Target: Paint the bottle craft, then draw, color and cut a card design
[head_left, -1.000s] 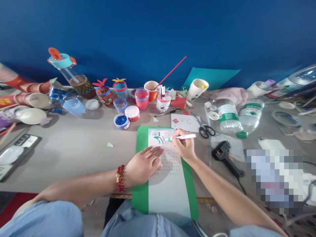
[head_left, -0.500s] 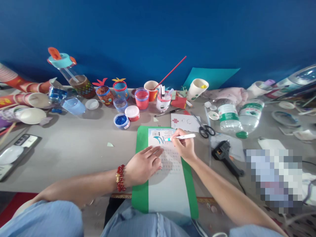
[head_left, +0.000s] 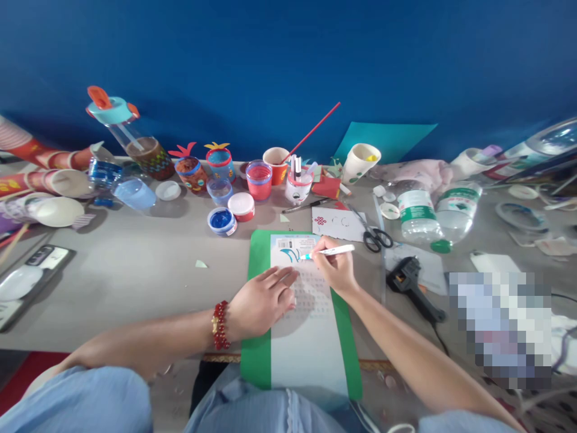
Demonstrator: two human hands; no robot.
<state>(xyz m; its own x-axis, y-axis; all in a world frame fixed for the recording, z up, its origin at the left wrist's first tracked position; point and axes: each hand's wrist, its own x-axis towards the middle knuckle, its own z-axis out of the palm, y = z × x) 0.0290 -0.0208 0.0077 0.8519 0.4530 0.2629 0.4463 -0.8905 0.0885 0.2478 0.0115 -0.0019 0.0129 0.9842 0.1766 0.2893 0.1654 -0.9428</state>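
A white printed sheet (head_left: 311,343) lies on a green card (head_left: 256,355) at the table's near edge, hanging partly over my lap. My left hand (head_left: 264,300), with a red bead bracelet at the wrist, lies flat on the sheet with fingers stretched out. My right hand (head_left: 336,270) is closed on a white marker (head_left: 333,250) with a blue tip, whose tip touches blue curved strokes near the sheet's top.
Behind the sheet stand a blue paint pot (head_left: 222,221), a red-lidded pot (head_left: 242,206), decorated cups and a marker cup (head_left: 298,186). Black scissors (head_left: 376,237), a black glue gun (head_left: 412,282) and two lying water bottles (head_left: 435,213) are at right. Paper cups crowd the left edge.
The marker tip and my right hand have shifted slightly left along the blue strokes. My left hand has stayed put.
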